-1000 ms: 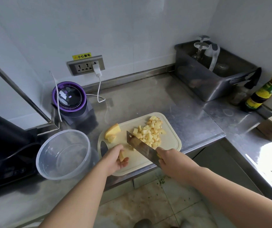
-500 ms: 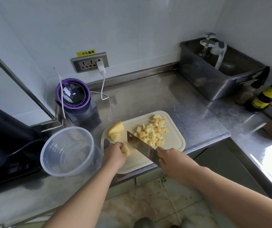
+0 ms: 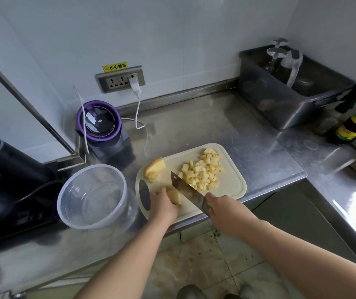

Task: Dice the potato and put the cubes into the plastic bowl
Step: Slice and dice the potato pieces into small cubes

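Left hand pinches the pale yellow potato chunk; right hand grips the steel cleaver (blade at the chunk's 3 o'clock). If the chunk slips, the edge may cut that left hand.

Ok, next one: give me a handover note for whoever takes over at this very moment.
Left hand holds a potato piece down on the cutting board. Right hand grips the knife, blade beside that piece.
Done: a pile of cubes on the board.
Left: dice the held piece and the chunks at the board's far corner, then move all cubes into the plastic bowl, now empty.
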{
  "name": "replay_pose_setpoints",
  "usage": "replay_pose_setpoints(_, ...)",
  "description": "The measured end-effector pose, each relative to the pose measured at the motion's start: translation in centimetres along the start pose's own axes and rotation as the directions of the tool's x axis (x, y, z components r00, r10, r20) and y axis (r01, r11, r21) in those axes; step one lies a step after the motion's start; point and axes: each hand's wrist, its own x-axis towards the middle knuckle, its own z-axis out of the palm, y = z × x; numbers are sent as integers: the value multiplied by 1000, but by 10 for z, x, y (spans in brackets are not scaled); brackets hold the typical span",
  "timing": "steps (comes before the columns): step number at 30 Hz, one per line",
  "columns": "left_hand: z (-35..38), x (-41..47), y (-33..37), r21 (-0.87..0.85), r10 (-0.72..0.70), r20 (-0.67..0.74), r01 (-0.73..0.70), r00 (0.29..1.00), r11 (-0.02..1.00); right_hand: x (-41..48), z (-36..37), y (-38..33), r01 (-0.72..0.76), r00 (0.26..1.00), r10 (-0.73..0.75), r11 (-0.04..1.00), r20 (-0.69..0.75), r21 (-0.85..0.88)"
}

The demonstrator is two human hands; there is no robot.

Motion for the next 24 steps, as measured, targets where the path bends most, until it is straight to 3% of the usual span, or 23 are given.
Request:
replay_pose_setpoints(3, 2, -2, -1, -76, 14, -57, -18, 998, 997, 2, 5, -1, -32, 999, 32, 999, -11, -6)
replay_pose_setpoints(5, -6, 1, -6, 45, 103, -102, -99, 989, 994, 3, 10, -1, -35, 999, 35, 999, -22, -11)
replay_pose_setpoints(8, -13, 9, -9, 269, 227, 8, -220, 974, 938, 2, 19, -4, -33, 999, 33, 999, -26, -27)
replay_pose_setpoints(11, -13, 13, -6, 368, 277, 64, -281, 959, 887, 1, 29, -8, -15, 1000, 15, 999, -20, -31)
replay_pose_setpoints(24, -3, 13, -6, 255, 231, -85, -203, 969, 945, 15, 26, -1, 46, 999, -46, 999, -23, -10)
